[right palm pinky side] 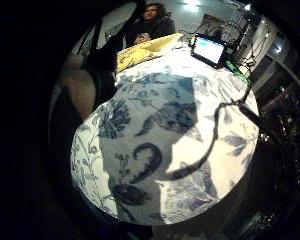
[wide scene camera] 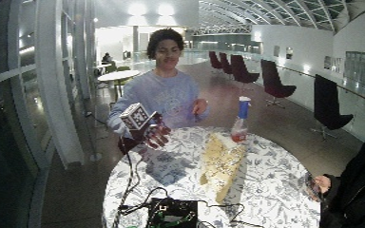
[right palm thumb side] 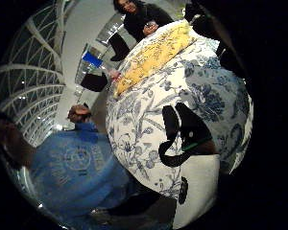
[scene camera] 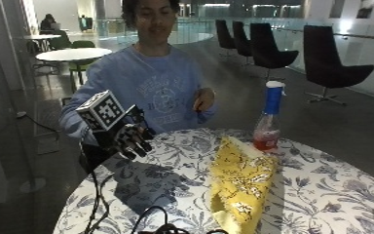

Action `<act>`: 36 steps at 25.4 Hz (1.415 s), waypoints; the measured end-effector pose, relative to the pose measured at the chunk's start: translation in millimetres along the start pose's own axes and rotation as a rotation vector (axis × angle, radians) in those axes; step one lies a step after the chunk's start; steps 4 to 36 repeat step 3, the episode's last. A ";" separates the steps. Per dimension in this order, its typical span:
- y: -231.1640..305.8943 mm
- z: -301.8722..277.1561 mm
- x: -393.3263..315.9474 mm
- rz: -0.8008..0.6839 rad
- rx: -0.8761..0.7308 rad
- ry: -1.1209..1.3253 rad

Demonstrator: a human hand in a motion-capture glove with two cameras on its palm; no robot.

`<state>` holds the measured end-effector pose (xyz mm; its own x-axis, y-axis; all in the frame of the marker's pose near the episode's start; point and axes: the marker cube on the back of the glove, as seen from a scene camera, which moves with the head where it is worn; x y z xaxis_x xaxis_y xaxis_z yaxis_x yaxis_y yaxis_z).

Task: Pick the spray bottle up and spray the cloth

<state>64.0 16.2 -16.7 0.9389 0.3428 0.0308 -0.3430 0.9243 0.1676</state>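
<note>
Gloved hand [scene camera: 132,140] hovers over worktop [scene camera: 316,185], fingers relaxed, holding nothing; spray bottle [scene camera: 269,118] upright beside yellow cloth [scene camera: 240,180], well apart.

A round table with a white cloth printed in blue flowers and leaves [scene camera: 343,195] stands in a large hall. At its near edge lies a small black device with a lit screen [right palm pinky side: 209,50]. Behind the table, black swivel chairs [scene camera: 333,68] stand in a row along a glass railing.
</note>
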 end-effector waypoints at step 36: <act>4.3 -4.6 9.7 0.014 0.007 0.006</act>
